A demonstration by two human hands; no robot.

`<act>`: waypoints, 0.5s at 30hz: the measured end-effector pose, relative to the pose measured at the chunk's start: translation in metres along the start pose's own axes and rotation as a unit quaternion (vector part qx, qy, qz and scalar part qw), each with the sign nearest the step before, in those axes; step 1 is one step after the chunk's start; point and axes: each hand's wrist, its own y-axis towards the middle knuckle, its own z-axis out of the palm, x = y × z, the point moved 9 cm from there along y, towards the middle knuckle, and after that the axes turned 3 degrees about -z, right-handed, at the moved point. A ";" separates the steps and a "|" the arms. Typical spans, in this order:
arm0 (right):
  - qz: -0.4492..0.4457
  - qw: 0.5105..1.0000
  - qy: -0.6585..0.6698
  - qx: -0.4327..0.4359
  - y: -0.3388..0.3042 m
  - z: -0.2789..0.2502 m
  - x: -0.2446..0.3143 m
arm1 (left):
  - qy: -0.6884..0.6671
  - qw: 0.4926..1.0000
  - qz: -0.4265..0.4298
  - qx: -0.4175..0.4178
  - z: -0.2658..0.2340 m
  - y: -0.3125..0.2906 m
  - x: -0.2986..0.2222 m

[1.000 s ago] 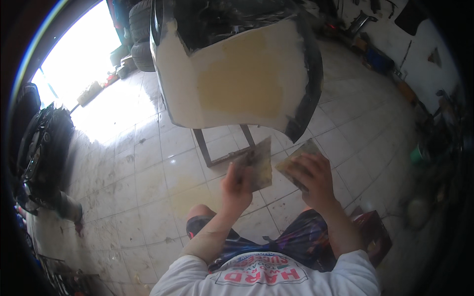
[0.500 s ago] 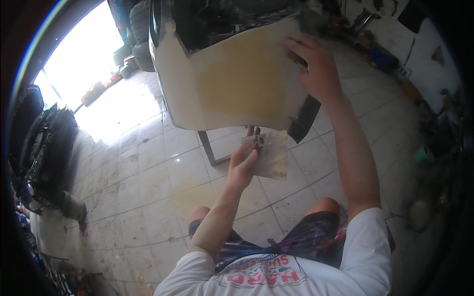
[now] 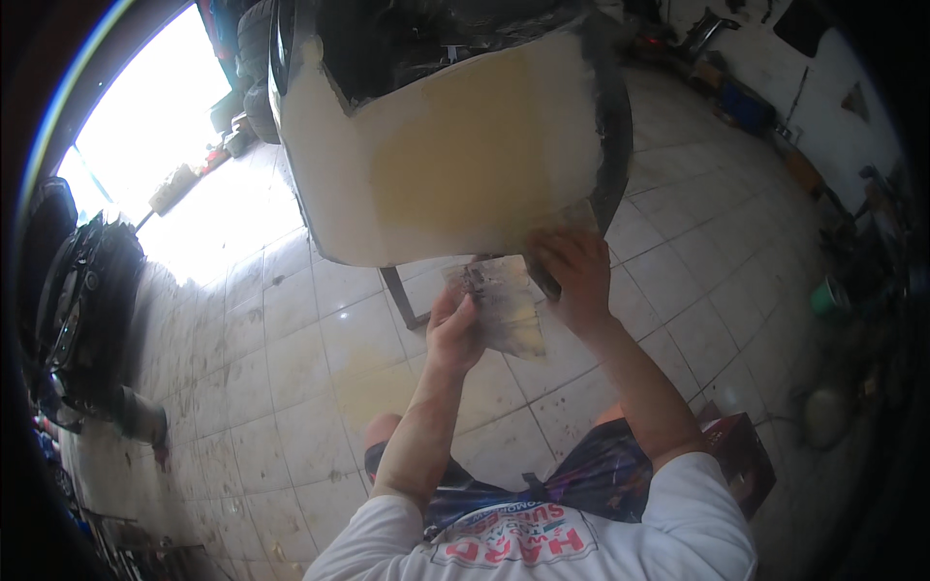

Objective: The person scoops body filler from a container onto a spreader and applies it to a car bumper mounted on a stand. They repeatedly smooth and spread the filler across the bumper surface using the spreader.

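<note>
My left hand grips a flat, see-through palette by its left side, thumb on top; dark specks and yellow smears mark it. Just right of it, my right hand is closed on a flat spreader, whose pale thin blade shows faintly beyond the fingers. A dark part under the palm is not clear. That blade is over the lower right edge of a large off-white car body panel, though contact cannot be made out. A broad yellow patch of filler covers the panel's middle.
A dark metal stand leg shows under the panel. Dark car parts and a pale bucket stand at left, stacked tyres at far left. A dark red box sits by my right side on the tiled floor.
My right hand has come down from the panel's upper right to its lower right edge, near the palette. The left hand and palette have shifted slightly left and tilted.
</note>
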 end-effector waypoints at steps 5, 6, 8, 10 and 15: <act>0.015 0.996 -0.055 0.066 0.031 -0.034 -0.019 | -0.029 1.000 -0.002 0.002 -0.007 0.002 -0.001; 0.018 0.997 -0.065 0.040 0.053 -0.049 -0.026 | -0.022 1.000 -0.003 -0.005 -0.008 0.003 -0.001; 0.013 0.998 -0.067 0.000 0.106 -0.072 -0.045 | -0.023 1.000 -0.008 -0.007 -0.009 0.003 0.001; -0.029 0.996 -0.069 -0.038 0.159 -0.081 -0.055 | -0.037 0.999 -0.014 0.001 -0.007 0.004 0.002; -0.004 1.000 0.008 0.027 0.211 -0.061 -0.076 | -0.040 0.999 -0.010 -0.020 -0.011 0.004 0.002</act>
